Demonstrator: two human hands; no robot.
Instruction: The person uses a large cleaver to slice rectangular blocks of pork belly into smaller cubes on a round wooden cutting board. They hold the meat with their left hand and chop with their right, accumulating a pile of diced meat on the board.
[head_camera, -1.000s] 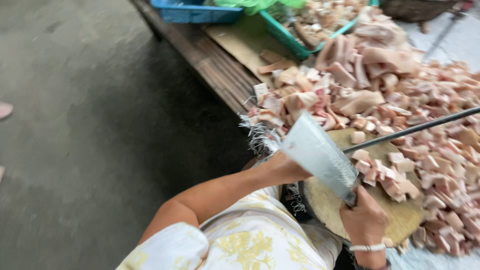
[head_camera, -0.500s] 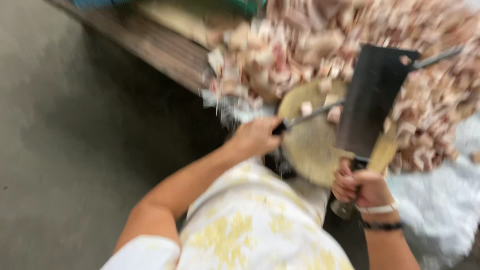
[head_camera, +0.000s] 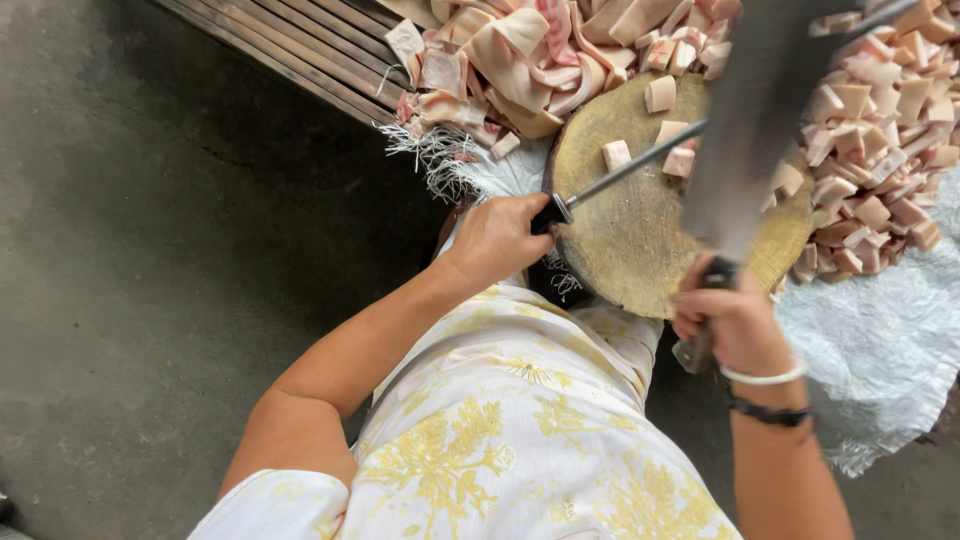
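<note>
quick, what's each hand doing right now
Left hand: closed on the handle of a sharpening steel.
Right hand: closed on the handle of a cleaver, blade raised and blurred.

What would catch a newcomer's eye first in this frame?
First the big cleaver, blurred, raised over the round wooden chopping block at centre right and gripped by the right hand. The left hand holds a thin sharpening steel laid across the block. Behind and to the right of the block lies a large heap of pale pink meat pieces on white sheeting.
</note>
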